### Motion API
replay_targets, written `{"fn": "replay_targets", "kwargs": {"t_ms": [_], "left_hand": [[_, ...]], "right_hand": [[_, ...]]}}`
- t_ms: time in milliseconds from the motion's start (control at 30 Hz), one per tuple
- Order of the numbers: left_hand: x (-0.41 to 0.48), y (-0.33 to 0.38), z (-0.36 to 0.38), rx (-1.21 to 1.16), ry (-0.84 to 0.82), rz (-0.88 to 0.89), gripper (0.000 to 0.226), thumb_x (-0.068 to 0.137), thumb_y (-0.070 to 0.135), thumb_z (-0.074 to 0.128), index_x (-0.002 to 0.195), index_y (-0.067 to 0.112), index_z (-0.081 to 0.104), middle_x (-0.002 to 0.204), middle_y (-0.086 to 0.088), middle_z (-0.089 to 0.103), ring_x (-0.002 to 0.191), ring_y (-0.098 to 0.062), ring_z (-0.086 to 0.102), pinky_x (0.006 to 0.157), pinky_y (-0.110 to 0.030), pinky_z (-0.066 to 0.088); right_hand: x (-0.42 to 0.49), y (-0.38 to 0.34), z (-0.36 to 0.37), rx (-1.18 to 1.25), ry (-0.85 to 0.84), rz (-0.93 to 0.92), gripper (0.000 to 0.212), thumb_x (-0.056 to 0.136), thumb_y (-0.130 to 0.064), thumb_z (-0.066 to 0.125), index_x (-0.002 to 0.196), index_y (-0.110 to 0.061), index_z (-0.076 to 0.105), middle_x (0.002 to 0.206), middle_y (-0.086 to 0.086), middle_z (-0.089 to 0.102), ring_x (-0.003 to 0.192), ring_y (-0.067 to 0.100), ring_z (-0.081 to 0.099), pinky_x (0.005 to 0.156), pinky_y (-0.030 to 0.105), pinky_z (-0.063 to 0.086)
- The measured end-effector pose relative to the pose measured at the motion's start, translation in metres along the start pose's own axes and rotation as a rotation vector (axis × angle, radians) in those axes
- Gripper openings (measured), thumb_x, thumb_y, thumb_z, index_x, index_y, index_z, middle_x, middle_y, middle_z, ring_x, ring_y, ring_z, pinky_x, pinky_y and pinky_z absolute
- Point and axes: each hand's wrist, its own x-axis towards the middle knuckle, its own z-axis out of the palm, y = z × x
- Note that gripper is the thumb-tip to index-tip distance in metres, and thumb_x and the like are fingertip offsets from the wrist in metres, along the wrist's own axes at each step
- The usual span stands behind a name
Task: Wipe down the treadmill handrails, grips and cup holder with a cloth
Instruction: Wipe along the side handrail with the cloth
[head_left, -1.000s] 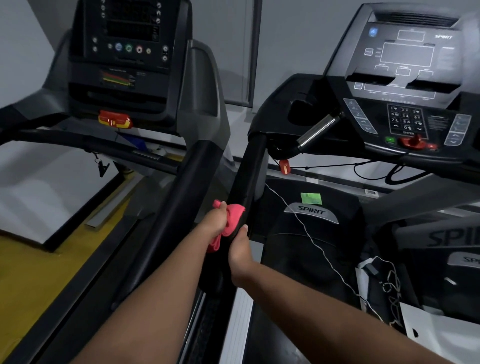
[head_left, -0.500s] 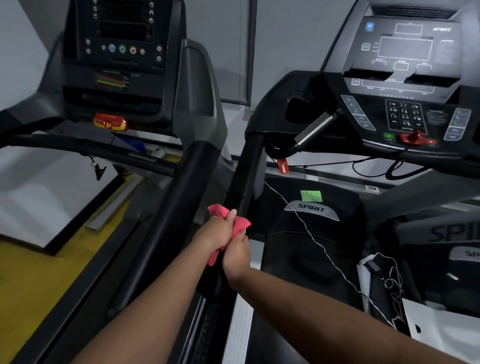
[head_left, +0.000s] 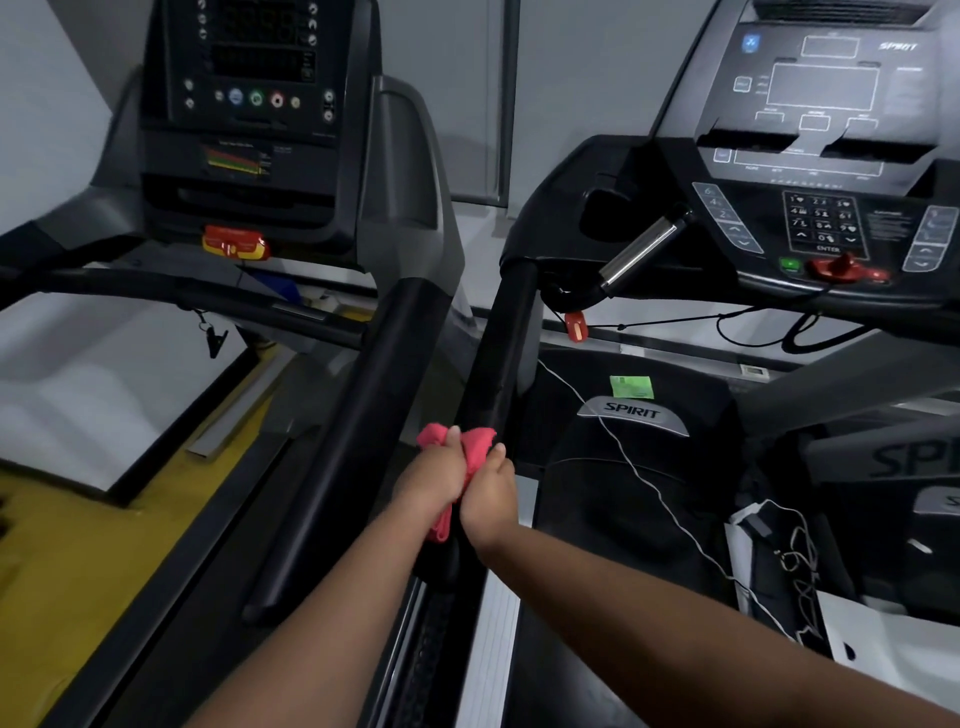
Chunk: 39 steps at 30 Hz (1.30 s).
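Note:
A pink cloth (head_left: 475, 448) is wrapped around the lower part of the right treadmill's black left handrail (head_left: 504, 343). My left hand (head_left: 434, 475) grips the cloth from the left side. My right hand (head_left: 491, 496) grips it from the right, pressed against the left hand. A loose end of the cloth hangs down between my wrists. Farther up, a chrome pulse grip (head_left: 641, 249) juts from the console, and a dark cup holder recess (head_left: 602, 205) sits beside it.
The neighbouring treadmill's black right handrail (head_left: 363, 415) runs close on the left, leaving a narrow gap. The Spirit console (head_left: 826, 156) with a red safety key stands at the upper right. White cables trail over the motor cover (head_left: 639, 467). Yellow floor lies at the left.
Both hands slid the cloth down the handrail toward me and came together, the right hand now closed on the cloth beside the left.

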Motion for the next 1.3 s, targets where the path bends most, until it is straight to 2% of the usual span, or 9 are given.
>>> {"fn": "replay_targets", "kwargs": {"t_ms": [100,400,600,733,867,967,1067,1200,1300], "left_hand": [[-0.003,0.003,-0.006,0.132,-0.008,0.116,0.069,0.099,0.054,0.015,0.123,0.004,0.057,0.12,-0.017,0.061,0.108,-0.029,0.058,0.091,-0.036,0.041],[0.013,-0.014,-0.012,-0.554,-0.275,-0.042,0.056,0.101,0.048,0.027,0.143,0.014,0.038,0.135,-0.015,0.053,0.121,-0.027,0.052,0.102,-0.031,0.04],[0.003,-0.007,-0.012,-0.137,-0.128,-0.054,0.06,0.103,0.042,0.014,0.143,0.002,0.036,0.146,-0.021,0.038,0.136,-0.029,0.036,0.114,-0.037,0.024],[-0.004,0.007,-0.013,0.176,-0.03,0.035,0.07,0.101,0.047,0.01,0.131,-0.001,0.051,0.135,-0.022,0.05,0.126,-0.03,0.047,0.103,-0.035,0.032],[0.005,0.0,-0.014,-0.149,-0.131,0.016,0.073,0.096,0.061,0.022,0.13,0.006,0.055,0.124,-0.016,0.06,0.114,-0.026,0.056,0.099,-0.034,0.041],[-0.005,-0.014,-0.02,-0.55,-0.371,-0.073,0.065,0.094,0.061,0.034,0.124,0.01,0.06,0.103,-0.007,0.068,0.094,-0.018,0.063,0.076,-0.028,0.049],[-0.009,-0.027,-0.014,-0.625,-0.414,-0.03,0.057,0.097,0.056,0.028,0.124,0.014,0.055,0.115,-0.001,0.06,0.102,-0.016,0.058,0.085,-0.028,0.045],[-0.017,-0.025,-0.011,-0.38,-0.281,-0.035,0.076,0.092,0.068,0.021,0.136,0.012,0.049,0.138,-0.011,0.05,0.124,-0.021,0.048,0.109,-0.035,0.031],[-0.018,-0.01,-0.014,0.07,-0.114,0.013,0.069,0.098,0.055,0.014,0.135,0.008,0.05,0.136,-0.02,0.05,0.125,-0.029,0.049,0.102,-0.03,0.034]], "right_hand": [[-0.001,0.0,0.002,0.0,0.007,-0.006,0.056,0.101,-0.044,0.014,0.129,-0.007,0.045,0.128,0.016,0.054,0.114,0.029,0.053,0.09,0.033,0.038],[-0.002,-0.002,-0.001,-0.062,-0.002,-0.008,0.059,0.101,-0.042,0.01,0.138,-0.007,0.039,0.139,0.014,0.046,0.125,0.028,0.045,0.102,0.035,0.034],[0.0,0.001,-0.001,-0.073,0.03,-0.048,0.058,0.102,-0.04,0.011,0.132,-0.004,0.044,0.135,0.014,0.048,0.123,0.027,0.047,0.097,0.03,0.034],[0.002,0.002,0.003,-0.079,0.045,-0.054,0.057,0.101,-0.042,0.012,0.122,-0.008,0.053,0.122,0.014,0.057,0.11,0.026,0.055,0.088,0.031,0.039],[0.001,0.002,0.001,-0.077,0.053,-0.064,0.056,0.101,-0.041,0.013,0.121,-0.009,0.053,0.122,0.012,0.058,0.11,0.025,0.055,0.089,0.03,0.04],[0.0,0.001,0.0,-0.08,0.046,-0.04,0.057,0.101,-0.042,0.013,0.127,-0.007,0.05,0.129,0.013,0.054,0.119,0.027,0.051,0.1,0.035,0.039],[-0.002,0.0,0.002,-0.116,0.068,-0.034,0.058,0.101,-0.042,0.012,0.128,-0.007,0.05,0.131,0.013,0.052,0.122,0.029,0.048,0.104,0.04,0.036],[-0.003,-0.001,0.001,-0.149,0.097,-0.042,0.056,0.102,-0.039,0.013,0.129,-0.006,0.05,0.134,0.013,0.048,0.124,0.029,0.044,0.101,0.039,0.033],[-0.003,-0.002,0.002,-0.144,0.102,-0.027,0.056,0.102,-0.04,0.013,0.125,-0.007,0.053,0.13,0.013,0.05,0.12,0.03,0.048,0.098,0.04,0.035]]}}
